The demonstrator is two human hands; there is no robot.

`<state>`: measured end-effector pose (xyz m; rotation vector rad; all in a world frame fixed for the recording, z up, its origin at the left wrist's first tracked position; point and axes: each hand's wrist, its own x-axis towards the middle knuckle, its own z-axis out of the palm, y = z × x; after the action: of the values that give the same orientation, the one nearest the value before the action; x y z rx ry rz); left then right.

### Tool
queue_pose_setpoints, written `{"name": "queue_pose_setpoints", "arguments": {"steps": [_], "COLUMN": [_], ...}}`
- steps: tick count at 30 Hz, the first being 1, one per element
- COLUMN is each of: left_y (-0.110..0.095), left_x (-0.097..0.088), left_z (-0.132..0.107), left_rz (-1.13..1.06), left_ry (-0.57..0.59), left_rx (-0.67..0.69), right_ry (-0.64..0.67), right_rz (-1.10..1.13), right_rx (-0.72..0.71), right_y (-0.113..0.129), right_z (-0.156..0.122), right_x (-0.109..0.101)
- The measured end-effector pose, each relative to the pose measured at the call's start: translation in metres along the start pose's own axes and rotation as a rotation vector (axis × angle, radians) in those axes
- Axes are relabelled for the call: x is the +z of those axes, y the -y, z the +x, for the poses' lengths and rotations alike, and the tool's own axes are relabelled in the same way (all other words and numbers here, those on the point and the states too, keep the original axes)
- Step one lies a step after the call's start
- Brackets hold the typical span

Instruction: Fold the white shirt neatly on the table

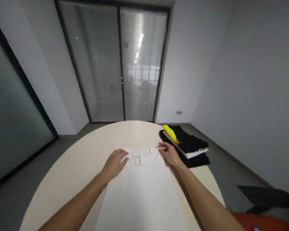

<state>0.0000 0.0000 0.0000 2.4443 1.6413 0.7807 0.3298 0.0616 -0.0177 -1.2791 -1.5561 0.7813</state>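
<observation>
A white garment lies spread flat on the round table, running from the middle toward me. Its far end has a band with a short slit and a small dark mark near the centre; the exact kind of garment is unclear. At the band's left corner, my left hand pinches the cloth between thumb and fingers. My right hand grips the right corner, with a bit of white fabric showing between its fingertips. Both forearms reach in along the garment's sides.
Beside my right hand is a stack of folded clothes, mostly black with white layers and a yellow piece on top. The pale round table has a curved edge. A dark chair part and something red are at lower right.
</observation>
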Motion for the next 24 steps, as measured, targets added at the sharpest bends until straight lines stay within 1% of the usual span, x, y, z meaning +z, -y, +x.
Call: {"name": "queue_pose_setpoints", "arguments": {"steps": [6, 11, 13, 18, 21, 24], "left_y": [-0.002, -0.003, -0.003, -0.006, -0.014, -0.022], "left_x": [-0.001, -0.004, -0.004, -0.008, -0.012, -0.014], "left_z": [-0.001, -0.002, -0.001, 0.001, 0.003, 0.006], "left_rz": [-0.028, -0.039, -0.033, -0.013, -0.009, -0.020], "left_ry": [-0.015, -0.012, -0.008, 0.013, 0.037, 0.069], "left_rx": [0.015, 0.006, 0.005, 0.040, 0.082, 0.098], "right_ry": [0.031, 0.015, 0.030, 0.078, 0.129, 0.237], "right_rz": [-0.039, -0.106, -0.172, -0.472, -0.534, -0.573], "right_rx": [0.000, -0.002, -0.044, -0.252, -0.298, -0.338], "right_y": [0.001, 0.010, 0.016, 0.039, 0.056, 0.073], "right_z": [0.000, -0.004, -0.007, -0.015, -0.019, -0.024], "right_x": [0.002, 0.001, 0.001, 0.002, 0.007, 0.016]}}
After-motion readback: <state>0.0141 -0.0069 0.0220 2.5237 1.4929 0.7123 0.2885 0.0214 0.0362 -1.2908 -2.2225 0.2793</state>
